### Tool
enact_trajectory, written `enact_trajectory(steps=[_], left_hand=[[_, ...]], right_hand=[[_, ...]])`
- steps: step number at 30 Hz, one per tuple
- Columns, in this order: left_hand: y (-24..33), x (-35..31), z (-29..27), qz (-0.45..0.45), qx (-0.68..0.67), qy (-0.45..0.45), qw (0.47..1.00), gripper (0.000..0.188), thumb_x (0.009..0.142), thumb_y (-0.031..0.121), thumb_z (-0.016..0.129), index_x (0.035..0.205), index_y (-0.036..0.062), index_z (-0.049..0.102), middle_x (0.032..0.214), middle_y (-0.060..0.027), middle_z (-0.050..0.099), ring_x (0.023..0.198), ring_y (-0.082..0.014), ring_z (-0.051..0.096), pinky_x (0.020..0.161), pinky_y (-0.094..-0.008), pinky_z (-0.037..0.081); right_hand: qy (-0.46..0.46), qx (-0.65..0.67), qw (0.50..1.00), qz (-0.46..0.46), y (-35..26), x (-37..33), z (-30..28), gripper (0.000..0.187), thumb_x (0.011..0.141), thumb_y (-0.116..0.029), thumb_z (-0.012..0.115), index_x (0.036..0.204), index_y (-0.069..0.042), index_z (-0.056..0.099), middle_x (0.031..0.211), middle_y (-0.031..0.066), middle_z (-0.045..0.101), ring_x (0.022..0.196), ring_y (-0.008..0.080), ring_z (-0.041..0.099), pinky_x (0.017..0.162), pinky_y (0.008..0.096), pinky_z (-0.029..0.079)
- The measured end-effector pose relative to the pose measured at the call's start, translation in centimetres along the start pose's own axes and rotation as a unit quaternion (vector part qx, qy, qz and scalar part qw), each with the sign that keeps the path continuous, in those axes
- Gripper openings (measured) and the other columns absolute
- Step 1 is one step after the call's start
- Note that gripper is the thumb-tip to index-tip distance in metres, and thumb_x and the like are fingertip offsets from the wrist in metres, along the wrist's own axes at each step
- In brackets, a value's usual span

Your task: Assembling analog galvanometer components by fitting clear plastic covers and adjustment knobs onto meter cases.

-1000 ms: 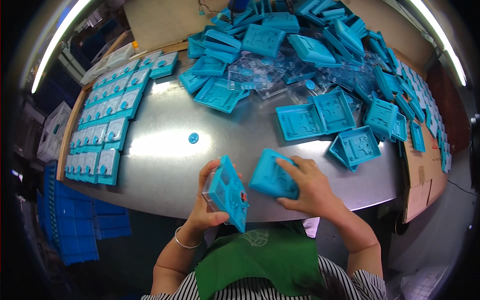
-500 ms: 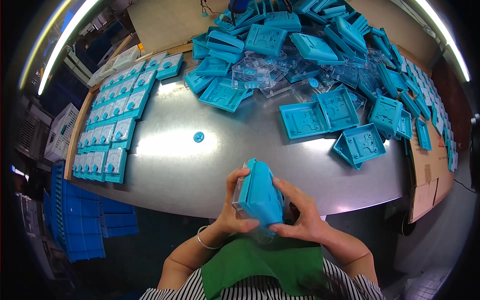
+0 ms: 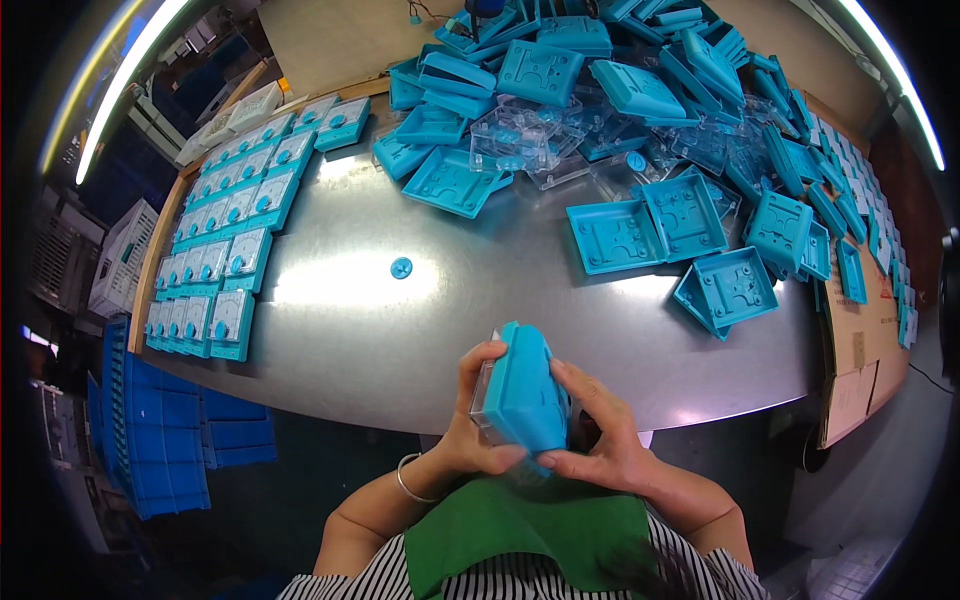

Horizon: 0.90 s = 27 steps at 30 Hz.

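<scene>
I see the left hand point(image 3: 474, 432) clasping one side of a blue box point(image 3: 527, 395), thumb low and fingers at its far end, with a clear cover point(image 3: 482, 392) facing that palm. The right hand point(image 3: 606, 432) grips the opposite side, thumb and fingertips on the blue shell. The box is tilted between both hands, above the bench point(image 3: 340, 350) at its near edge. I judge the step to be pressing two halves together. I would line up the corners first, then squeeze evenly around the rim, keeping fingertips out of the joint and heavy force off the clear cover. I cannot tell whether the seam is seated all round.

The near edge curves close behind the hands, so I would keep the box over the metal, in case it slips toward the green apron point(image 3: 530, 530). Ahead, my best room is forward and left, minding a small blue knob point(image 3: 401, 268). Rows of covered boxes point(image 3: 230, 328) bound the left; open trays point(image 3: 612, 240) and a heaped pile of shells point(image 3: 540, 72) crowd the right and far side.
</scene>
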<state>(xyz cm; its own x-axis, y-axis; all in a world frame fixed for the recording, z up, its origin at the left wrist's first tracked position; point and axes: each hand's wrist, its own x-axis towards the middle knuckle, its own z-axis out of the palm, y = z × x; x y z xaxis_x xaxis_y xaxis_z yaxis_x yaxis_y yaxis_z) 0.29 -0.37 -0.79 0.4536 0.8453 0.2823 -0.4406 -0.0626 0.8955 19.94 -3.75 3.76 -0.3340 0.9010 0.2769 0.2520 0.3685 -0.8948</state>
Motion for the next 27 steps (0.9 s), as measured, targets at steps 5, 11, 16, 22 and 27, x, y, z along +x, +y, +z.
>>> enact_trajectory(steps=[5,11,16,22,27], left_hand=[[1.4,0.6,-0.4,0.015,0.022,0.029,0.999,0.099,0.060,0.018,0.079,0.140,0.0160,0.019,0.133,-0.0132,0.030,0.122,-0.0295,0.038,0.099,-0.0440,0.038],[6.2,2.8,-0.3,0.094,0.506,-0.026,0.857,0.088,0.060,0.019,0.079,0.138,0.0127,0.037,0.142,-0.0271,0.020,0.128,-0.0432,0.032,0.103,-0.0486,0.034],[8.3,1.8,-1.5,0.135,0.632,-0.103,0.756,0.074,0.066,0.019,0.077,0.133,0.0137,0.048,0.144,-0.0217,0.033,0.134,-0.0394,0.030,0.107,-0.0514,0.027],[8.1,7.8,-10.2,0.289,0.688,-0.017,0.666,0.051,0.073,0.001,0.066,0.122,0.0000,0.051,0.126,-0.0191,0.054,0.118,-0.0385,0.052,0.100,-0.0440,0.043],[8.5,11.3,-25.1,0.194,0.831,0.082,0.514,0.067,0.060,-0.004,0.065,0.126,0.0037,0.051,0.126,-0.0139,0.055,0.117,-0.0327,0.051,0.100,-0.0420,0.038]], right_hand=[[0.004,-0.003,0.999,-0.043,0.1,1.5,0.4,0.085,0.070,-0.028,0.079,0.139,0.001,0.036,0.133,0.0278,0.044,0.120,0.0383,0.048,0.098,0.0404,0.040],[-0.021,-0.012,0.999,0.039,-1.7,3.8,-0.4,0.075,0.078,-0.024,0.074,0.139,0.001,0.037,0.119,0.0207,0.059,0.088,0.0203,0.063,0.072,0.0278,0.049],[0.000,0.321,0.918,0.234,0.4,7.6,-1.3,0.058,0.086,-0.033,0.062,0.133,-0.003,0.046,0.094,0.0052,0.063,0.064,0.0051,0.055,0.044,0.0178,0.038],[-0.040,0.484,0.838,0.250,0.9,12.3,0.0,0.059,0.094,-0.033,0.052,0.142,-0.005,0.031,0.116,0.0197,0.060,0.094,0.0212,0.067,0.039,0.0169,0.037],[-0.155,0.240,0.947,0.144,-0.1,8.2,-4.7,0.047,0.090,-0.013,0.059,0.134,-0.003,0.045,0.106,0.0147,0.063,0.074,0.0129,0.065,0.052,0.0203,0.048]])
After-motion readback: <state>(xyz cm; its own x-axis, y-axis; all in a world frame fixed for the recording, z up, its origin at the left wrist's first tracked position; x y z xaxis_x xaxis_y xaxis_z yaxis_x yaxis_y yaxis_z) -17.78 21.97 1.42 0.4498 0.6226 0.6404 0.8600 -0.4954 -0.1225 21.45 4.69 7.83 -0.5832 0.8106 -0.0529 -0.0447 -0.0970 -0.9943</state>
